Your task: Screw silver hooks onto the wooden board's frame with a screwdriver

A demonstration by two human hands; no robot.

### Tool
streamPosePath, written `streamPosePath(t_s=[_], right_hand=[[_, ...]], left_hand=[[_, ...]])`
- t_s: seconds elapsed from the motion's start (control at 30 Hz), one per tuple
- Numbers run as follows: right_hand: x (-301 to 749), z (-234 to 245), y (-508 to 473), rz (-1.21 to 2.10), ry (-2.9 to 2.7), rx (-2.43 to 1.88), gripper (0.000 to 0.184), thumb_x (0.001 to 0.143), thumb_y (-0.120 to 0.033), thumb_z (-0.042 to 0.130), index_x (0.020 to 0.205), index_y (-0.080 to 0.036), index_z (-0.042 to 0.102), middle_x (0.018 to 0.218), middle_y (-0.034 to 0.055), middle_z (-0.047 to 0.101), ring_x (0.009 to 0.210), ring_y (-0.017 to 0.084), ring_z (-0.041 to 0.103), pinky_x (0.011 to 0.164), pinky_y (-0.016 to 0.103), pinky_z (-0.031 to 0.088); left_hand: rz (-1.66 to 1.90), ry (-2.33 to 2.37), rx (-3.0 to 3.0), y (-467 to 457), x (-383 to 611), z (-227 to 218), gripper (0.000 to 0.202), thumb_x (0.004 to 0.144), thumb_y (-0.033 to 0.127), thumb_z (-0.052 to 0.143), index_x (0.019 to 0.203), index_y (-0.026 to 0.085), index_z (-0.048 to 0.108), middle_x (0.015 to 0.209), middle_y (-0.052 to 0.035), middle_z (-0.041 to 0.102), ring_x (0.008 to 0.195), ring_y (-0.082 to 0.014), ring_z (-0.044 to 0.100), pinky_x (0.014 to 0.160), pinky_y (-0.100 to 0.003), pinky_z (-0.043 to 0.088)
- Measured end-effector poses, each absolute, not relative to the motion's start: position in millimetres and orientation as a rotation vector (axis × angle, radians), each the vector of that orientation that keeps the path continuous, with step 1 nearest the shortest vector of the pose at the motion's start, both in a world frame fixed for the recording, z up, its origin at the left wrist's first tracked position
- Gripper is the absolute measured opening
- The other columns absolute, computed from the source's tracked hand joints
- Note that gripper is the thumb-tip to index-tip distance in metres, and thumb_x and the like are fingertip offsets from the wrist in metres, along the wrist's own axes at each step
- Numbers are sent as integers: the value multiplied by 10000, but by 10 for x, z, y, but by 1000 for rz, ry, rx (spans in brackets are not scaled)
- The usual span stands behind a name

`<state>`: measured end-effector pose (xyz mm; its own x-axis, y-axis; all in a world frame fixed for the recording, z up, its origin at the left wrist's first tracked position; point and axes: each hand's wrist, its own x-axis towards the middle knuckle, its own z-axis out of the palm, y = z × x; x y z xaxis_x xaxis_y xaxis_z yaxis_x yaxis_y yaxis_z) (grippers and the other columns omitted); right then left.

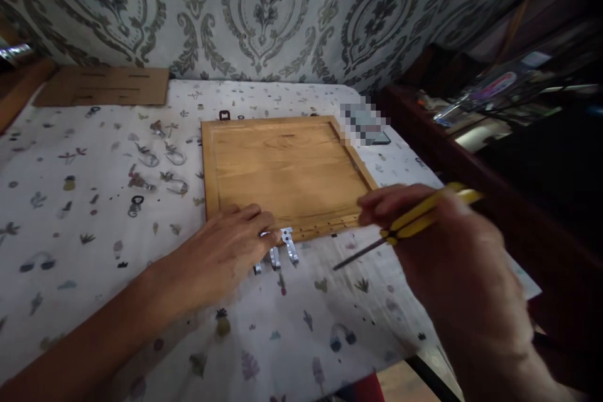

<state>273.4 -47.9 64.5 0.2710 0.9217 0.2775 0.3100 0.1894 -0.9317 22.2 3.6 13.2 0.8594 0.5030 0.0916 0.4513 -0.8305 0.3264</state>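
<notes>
Clothed table bears wooden board, hooks, cardboard.

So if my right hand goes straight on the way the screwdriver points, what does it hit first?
Probably the tablecloth just below the metal hooks; the screwdriver in your right hand angles down-left. Depth is unclear.

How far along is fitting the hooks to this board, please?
Done: three hooks sit at the near edge of the wooden board; screwed or not, unclear. In hand: the left hand steadies them; the right hand holds a screwdriver, tip off the board. Left: the edge's other holes are bare; loose hooks lie on the cloth.
</notes>
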Motion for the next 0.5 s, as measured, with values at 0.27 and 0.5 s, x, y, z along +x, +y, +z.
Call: streamPosePath(t_s=[0.27,0.5], right_hand=[[2601,493,-428,666,-1281,-1166,363,1006,-542,641,862,-224,742,874,50,663,566,134,574,458,298,422],[2578,312,-369,664,-1376,-1288,543,970,-711,568,826,-201,685,777,51,640,549,137,543,482,297,456]], left_hand=[[290,708,2738,33,233,150,358,954,-7,510,1183,214,676,1135,-65,660,1060,-233,613,857,-360,487],[282,745,2763,33,266,145,277,1019,46,508,1139,216,690,1126,-57,684,1036,-220,617,848,-355,477]])
